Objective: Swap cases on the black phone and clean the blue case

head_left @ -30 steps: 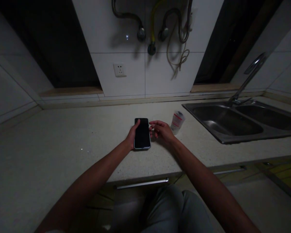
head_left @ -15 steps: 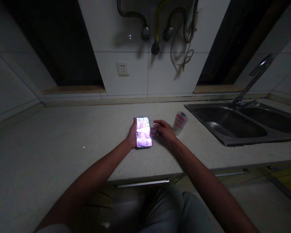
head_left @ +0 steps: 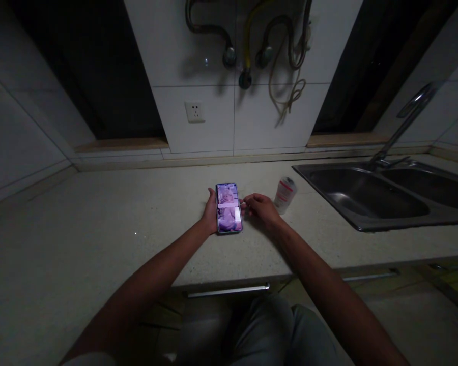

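Note:
A smartphone (head_left: 229,208) with a lit, pinkish-purple picture on its screen lies face up in my left hand (head_left: 209,213). My left thumb stands along its left edge, and the other fingers pass beneath it. Close to the phone's right edge is my right hand (head_left: 262,207), its fingers drawn together in a pinch. Whatever the pinch holds, if anything, is too small and dark to make out. Just behind the right hand stands a clear plastic cup (head_left: 285,194) with red print, partly hidden by the hand.
Both hands are over a pale countertop (head_left: 156,203). A double steel sink (head_left: 361,223) with a tall faucet (head_left: 400,122) is at the right. On the tiled wall are a socket (head_left: 194,112) and hanging pipes (head_left: 247,51). A drawer handle (head_left: 229,291) runs below the counter edge.
The fingers of my right hand have closed from a looser, spread pose into a pinch. The phone's screen looks dimmer. My view has shifted slightly.

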Tool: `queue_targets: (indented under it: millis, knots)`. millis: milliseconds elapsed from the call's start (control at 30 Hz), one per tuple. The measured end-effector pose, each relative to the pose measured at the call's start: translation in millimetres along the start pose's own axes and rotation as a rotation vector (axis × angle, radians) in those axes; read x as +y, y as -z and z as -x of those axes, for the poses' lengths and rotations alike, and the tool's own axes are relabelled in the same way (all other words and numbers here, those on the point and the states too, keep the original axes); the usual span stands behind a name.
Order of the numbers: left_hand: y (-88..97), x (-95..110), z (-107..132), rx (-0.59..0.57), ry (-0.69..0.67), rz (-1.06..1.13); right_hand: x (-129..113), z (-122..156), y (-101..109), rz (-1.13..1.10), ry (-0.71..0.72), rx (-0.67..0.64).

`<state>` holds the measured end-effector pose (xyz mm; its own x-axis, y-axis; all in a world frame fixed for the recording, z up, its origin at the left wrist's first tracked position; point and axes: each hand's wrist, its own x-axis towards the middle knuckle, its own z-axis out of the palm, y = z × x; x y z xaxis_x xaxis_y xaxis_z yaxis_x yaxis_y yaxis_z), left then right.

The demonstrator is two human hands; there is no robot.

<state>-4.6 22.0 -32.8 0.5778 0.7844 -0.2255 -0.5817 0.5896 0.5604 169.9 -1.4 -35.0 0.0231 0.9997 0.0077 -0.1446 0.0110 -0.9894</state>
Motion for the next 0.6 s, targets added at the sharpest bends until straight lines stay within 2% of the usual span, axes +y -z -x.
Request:
queue_targets:
  millis: [100,233,300,433,533,600]
  knots:
    - [-1.4,0.4,1.9,0.004,0.039,0.009,0.2,0.2,0.4,0.023,-0.005,0.005]
    - [-2.2,1.6,2.1,0.056,-0.102,0.060,-5.5,5.0,0.5,0.102,-0.010,0.013]
    - [-1.2,3.2,1.1,0.085,-0.151,0.061,-8.8,9.4,-0.5,0.117,-0.046,-0.047]
    - [-0.7,6.2,0.5,0.111,-0.211,0.063,-9.0,16.2,-3.5,0.223,-0.132,-0.272]
    - [-4.4,5.8,2.3,0.113,-0.227,0.068,-4.2,16.9,-4.1,0.309,-0.128,-0.345]
    - [-7.7,4.9,4.2,0.117,-0.188,0.037,-0.6,15.9,-4.0,0.330,-0.106,-0.366]
